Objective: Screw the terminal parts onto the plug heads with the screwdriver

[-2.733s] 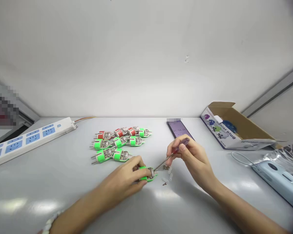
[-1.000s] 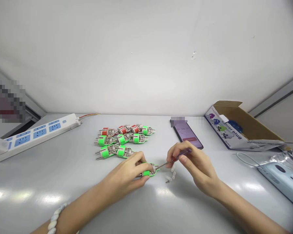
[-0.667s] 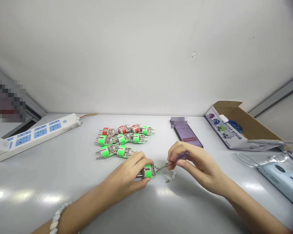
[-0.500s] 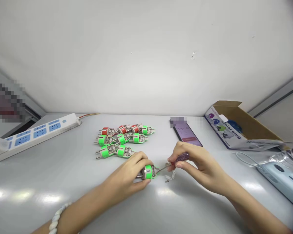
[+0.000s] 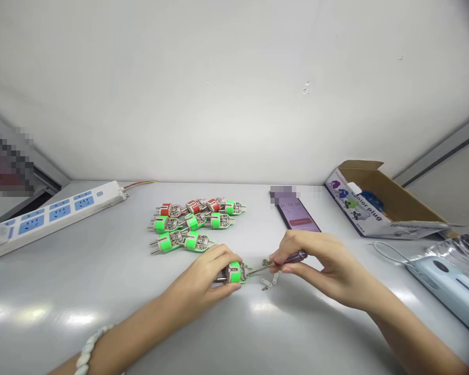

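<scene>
My left hand (image 5: 213, 273) grips a green and grey electrical plug (image 5: 234, 272) against the table, thumb in front and fingers behind. The plug's pins point left, and its narrow end faces right. In my right hand (image 5: 305, 260) is a screwdriver (image 5: 296, 257) with a purple and red handle, pinched between thumb and fingers. Its metal shaft slants down left, the tip at the plug's right end. Just below the shaft lie small white strips (image 5: 266, 283) and a screw (image 5: 264, 288). A small metal piece (image 5: 266, 262) sits by my right fingertips.
Several green and red plugs (image 5: 195, 240) lie in rows behind my left hand. A white power strip (image 5: 68, 211) is at the left. Back right are a phone (image 5: 299, 214) and an open plug box (image 5: 359, 211); a light blue device (image 5: 445, 286) lies at the right edge.
My right hand has tilted the screwdriver handle slightly lower, its tip still at the plug. The left hand keeps its grip. The whole view has shifted slightly.
</scene>
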A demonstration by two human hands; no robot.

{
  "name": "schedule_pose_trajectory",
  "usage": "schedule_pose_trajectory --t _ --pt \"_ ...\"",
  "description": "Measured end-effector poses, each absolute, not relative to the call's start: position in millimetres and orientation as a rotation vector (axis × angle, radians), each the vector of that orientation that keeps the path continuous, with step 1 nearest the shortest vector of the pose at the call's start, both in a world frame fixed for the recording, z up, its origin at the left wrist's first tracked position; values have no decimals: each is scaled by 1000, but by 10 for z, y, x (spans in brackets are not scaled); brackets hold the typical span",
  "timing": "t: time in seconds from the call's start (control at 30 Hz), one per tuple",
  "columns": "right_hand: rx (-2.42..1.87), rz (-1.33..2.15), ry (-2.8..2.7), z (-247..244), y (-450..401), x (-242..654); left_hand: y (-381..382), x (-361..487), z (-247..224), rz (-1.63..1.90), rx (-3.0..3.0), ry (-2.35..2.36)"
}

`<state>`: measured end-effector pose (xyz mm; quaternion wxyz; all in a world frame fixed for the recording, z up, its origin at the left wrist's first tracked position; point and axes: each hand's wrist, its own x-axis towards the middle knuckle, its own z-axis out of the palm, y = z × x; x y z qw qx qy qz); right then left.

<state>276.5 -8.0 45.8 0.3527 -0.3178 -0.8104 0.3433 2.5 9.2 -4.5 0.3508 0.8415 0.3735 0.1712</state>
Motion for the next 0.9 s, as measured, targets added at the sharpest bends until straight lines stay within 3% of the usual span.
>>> schedule_pose_trajectory --t 0.43,0.53,0.77,0.9 --pt "-883 805 -2125 448 -90 2762 74 37 -32 375 2218 999" --pt "-916 607 -2199 413 -102 2758 78 36 -28 365 2220 988" --pt "-969 -244 -2331 371 -80 2713 68 31 -38 359 2265 984" --pt "-1008 -59 -2403 470 -134 2719 71 32 -55 369 2278 976"
